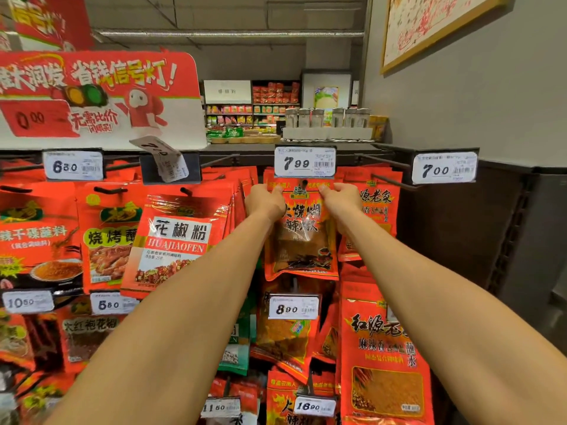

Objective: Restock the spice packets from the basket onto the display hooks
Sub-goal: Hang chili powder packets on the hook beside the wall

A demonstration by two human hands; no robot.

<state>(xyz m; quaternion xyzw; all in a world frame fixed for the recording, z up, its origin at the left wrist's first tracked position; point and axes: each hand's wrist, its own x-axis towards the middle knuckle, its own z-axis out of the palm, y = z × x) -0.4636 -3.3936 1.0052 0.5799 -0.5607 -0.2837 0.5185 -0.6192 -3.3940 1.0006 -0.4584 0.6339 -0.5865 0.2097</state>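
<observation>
I see a display rack [383,148] crowded with red hanging packets. A big red promotional sign [101,96] stands on top at the left. Both my arms reach up to one red chili packet [302,237] hanging in the middle column. My left hand [265,200] pinches its top left corner, and my right hand [340,199] pinches its top right corner. The packet's hole sits at the hook tip [304,182], just under the 7.99 price tag [304,162].
</observation>
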